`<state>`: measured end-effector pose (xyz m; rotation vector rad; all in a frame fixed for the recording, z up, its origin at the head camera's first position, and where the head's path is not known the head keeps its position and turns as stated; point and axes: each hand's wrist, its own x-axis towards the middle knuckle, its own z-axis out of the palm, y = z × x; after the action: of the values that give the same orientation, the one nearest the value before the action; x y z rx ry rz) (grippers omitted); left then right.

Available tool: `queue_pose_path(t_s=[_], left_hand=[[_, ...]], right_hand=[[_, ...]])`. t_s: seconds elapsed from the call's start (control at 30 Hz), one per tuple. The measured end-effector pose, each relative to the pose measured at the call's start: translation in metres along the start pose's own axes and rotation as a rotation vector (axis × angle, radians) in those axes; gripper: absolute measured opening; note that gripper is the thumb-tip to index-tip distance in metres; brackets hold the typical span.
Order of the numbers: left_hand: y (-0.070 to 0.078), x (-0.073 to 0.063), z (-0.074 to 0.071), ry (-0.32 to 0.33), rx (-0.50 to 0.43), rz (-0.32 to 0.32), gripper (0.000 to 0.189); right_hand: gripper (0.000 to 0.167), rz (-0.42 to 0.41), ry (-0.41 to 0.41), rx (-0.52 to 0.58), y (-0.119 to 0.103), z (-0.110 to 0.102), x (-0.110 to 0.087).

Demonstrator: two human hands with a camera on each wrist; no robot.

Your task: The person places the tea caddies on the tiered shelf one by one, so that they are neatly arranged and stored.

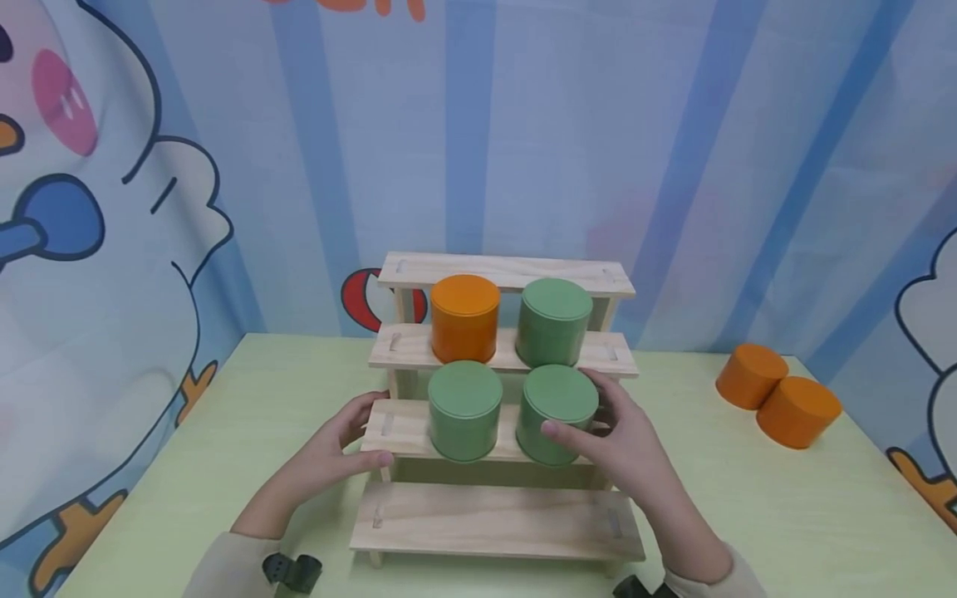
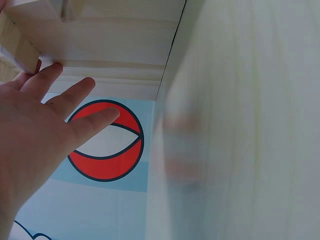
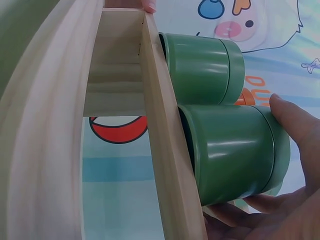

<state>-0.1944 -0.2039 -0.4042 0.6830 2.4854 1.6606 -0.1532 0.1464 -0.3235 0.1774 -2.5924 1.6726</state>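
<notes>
The right green canister (image 1: 557, 407) is gripped between the thumb and curled fingers of the right hand (image 1: 626, 444) on the second shelf (image 1: 407, 430) up of a wooden rack, whose left end is touched by the left hand (image 1: 336, 448), its fingers spread apart. Another green canister (image 1: 465, 415) is seated just beside it; an orange canister (image 1: 465, 324) and a third green canister (image 1: 555, 324) are borne one shelf higher, and two orange canisters (image 1: 798, 413) are placed well apart, on the table (image 1: 822, 515) to the right.

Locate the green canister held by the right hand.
In the head view, the green canister stands on the second-lowest shelf, right of another green canister and gripped by the right hand.
</notes>
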Motion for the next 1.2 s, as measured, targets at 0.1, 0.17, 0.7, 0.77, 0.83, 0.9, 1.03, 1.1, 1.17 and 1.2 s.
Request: queue_pose_path(t_s=[0.1, 0.17, 0.7, 0.77, 0.83, 0.9, 1.03, 1.1, 1.17, 1.2], left_hand=[[0.000, 0.000, 0.000, -0.001, -0.003, 0.004, 0.072], [-0.001, 0.001, 0.000, -0.002, 0.000, 0.003, 0.073], [-0.003, 0.002, -0.001, -0.016, -0.003, 0.032, 0.071], [-0.003, 0.002, -0.001, -0.015, -0.002, 0.028, 0.071], [-0.002, 0.002, -0.001, -0.012, 0.000, 0.023, 0.072], [-0.002, 0.002, -0.001, -0.007, 0.003, 0.016, 0.071], [-0.003, 0.002, -0.001, -0.003, 0.005, 0.009, 0.072], [-0.003, 0.002, -0.001, -0.003, 0.005, 0.008, 0.072], [-0.003, 0.002, 0.000, -0.003, 0.007, 0.008, 0.072], [-0.003, 0.002, 0.000, -0.003, 0.008, 0.007, 0.072]], right_hand=[[0.083, -0.007, -0.001, 0.001, 0.000, -0.005, -0.002], [0.083, -0.035, 0.006, 0.009, 0.000, -0.010, -0.003], [0.067, -0.283, 0.171, -0.124, 0.022, -0.069, -0.002], [0.069, -0.275, 0.192, -0.160, 0.026, -0.077, 0.000], [0.070, -0.261, 0.219, -0.192, 0.032, -0.085, 0.003], [0.071, -0.249, 0.253, -0.217, 0.037, -0.093, 0.006], [0.070, -0.236, 0.325, -0.232, 0.049, -0.107, 0.011], [0.070, -0.228, 0.349, -0.235, 0.055, -0.112, 0.013], [0.070, -0.211, 0.359, -0.239, 0.060, -0.117, 0.014], [0.070, -0.200, 0.361, -0.244, 0.062, -0.119, 0.014]])
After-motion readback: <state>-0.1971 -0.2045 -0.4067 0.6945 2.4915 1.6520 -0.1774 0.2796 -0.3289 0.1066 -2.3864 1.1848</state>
